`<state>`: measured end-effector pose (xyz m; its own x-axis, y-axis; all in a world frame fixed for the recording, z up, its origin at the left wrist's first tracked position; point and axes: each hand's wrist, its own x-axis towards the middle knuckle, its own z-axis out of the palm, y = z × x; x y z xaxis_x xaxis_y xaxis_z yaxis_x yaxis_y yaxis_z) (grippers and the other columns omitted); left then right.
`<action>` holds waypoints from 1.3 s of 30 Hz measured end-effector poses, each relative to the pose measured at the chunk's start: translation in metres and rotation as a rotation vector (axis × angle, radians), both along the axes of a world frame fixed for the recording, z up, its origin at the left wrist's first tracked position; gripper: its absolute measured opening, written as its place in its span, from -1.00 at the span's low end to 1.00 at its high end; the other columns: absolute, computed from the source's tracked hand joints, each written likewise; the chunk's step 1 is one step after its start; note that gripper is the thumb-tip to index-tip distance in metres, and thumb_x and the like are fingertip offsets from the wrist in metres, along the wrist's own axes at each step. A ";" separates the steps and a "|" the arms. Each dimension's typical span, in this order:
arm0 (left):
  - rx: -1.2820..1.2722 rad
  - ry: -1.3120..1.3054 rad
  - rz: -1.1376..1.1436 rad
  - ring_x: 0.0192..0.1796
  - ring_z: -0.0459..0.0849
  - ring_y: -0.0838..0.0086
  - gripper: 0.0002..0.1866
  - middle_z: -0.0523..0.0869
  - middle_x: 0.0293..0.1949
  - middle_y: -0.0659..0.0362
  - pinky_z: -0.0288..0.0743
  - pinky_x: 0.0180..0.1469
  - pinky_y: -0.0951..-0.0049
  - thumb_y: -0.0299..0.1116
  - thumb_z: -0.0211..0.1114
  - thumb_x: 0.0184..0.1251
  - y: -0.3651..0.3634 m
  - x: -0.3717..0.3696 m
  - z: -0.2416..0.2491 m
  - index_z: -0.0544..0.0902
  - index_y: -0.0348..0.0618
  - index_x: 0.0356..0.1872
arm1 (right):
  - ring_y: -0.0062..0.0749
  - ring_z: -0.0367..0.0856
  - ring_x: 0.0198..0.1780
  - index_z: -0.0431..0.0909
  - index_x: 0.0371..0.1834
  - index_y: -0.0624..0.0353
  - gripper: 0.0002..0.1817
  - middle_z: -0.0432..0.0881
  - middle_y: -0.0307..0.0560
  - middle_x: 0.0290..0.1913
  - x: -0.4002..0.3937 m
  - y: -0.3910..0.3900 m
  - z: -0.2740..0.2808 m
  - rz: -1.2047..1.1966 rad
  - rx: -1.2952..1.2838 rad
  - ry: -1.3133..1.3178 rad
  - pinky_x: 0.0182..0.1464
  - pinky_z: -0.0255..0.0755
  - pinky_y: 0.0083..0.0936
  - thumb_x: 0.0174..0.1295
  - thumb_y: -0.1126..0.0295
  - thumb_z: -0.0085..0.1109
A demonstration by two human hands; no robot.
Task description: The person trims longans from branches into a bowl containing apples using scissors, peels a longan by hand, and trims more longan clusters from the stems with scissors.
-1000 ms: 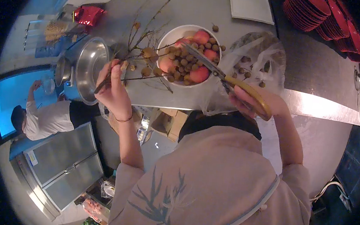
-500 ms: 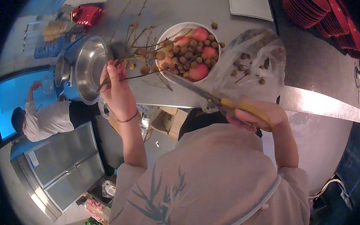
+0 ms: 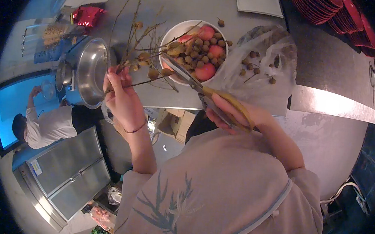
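Observation:
My left hand (image 3: 122, 98) is closed around the stems of a longan branch (image 3: 145, 56), whose thin twigs fan out with a few brown fruits on them. My right hand (image 3: 233, 113) grips scissors with yellow handles (image 3: 242, 108). Their blades (image 3: 185, 72) reach over the near rim of a white bowl (image 3: 163, 40), close to the branch's fruits. In the bowl lie many loose longans (image 3: 198, 53) and several red round fruits (image 3: 205, 72). Right of the bowl, a clear plastic bag (image 3: 262, 85) holds several longans and bits of stem.
A steel basin (image 3: 97, 68) stands left of my left hand. One longan (image 3: 220, 22) lies behind the bowl on the metal counter (image 3: 168, 4). Stacked red plates (image 3: 320, 11) are at the far right. Another person (image 3: 49, 123) in a white top is at the left. A cardboard box (image 3: 174, 124) sits below the counter edge.
My right hand has brought the scissors left, with the blades now nearer the branch's fruits. The branch in my left hand has turned slightly, and its tips reach less far into the bowl.

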<state>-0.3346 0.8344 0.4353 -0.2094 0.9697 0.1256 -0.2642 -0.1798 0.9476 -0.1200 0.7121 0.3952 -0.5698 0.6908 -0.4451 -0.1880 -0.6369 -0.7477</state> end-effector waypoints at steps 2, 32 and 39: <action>0.000 -0.003 -0.011 -0.19 0.55 0.49 -0.73 0.59 -0.25 0.14 0.41 -0.14 0.59 -0.31 0.07 0.34 -0.002 0.000 -0.001 0.47 -0.32 -0.10 | -0.63 0.30 -0.68 0.37 -0.43 0.15 -0.37 0.32 -0.29 -0.65 -0.001 0.002 -0.005 0.016 -0.064 0.051 -0.69 0.17 -0.67 0.24 -0.25 -0.38; -0.035 0.006 -0.056 -0.23 0.55 0.53 -0.78 0.58 -0.27 0.17 0.40 -0.17 0.62 -0.33 0.08 0.34 -0.002 0.009 -0.027 0.51 -0.32 -0.20 | -0.53 0.28 -0.85 0.29 -0.49 0.14 -0.43 0.28 -0.22 -0.79 -0.004 0.025 -0.006 -0.163 0.106 0.034 -0.86 0.11 -0.61 0.22 -0.21 -0.25; -0.005 0.039 0.012 -0.28 0.55 0.55 -0.77 0.57 -0.32 0.17 0.41 -0.19 0.63 -0.34 0.10 0.32 0.006 0.017 -0.038 0.51 -0.35 -0.20 | -0.55 0.25 -0.84 0.34 -0.36 0.14 -0.43 0.35 -0.23 -0.67 -0.001 0.027 -0.023 -0.261 0.002 -0.021 -0.85 0.14 -0.63 0.19 -0.23 -0.20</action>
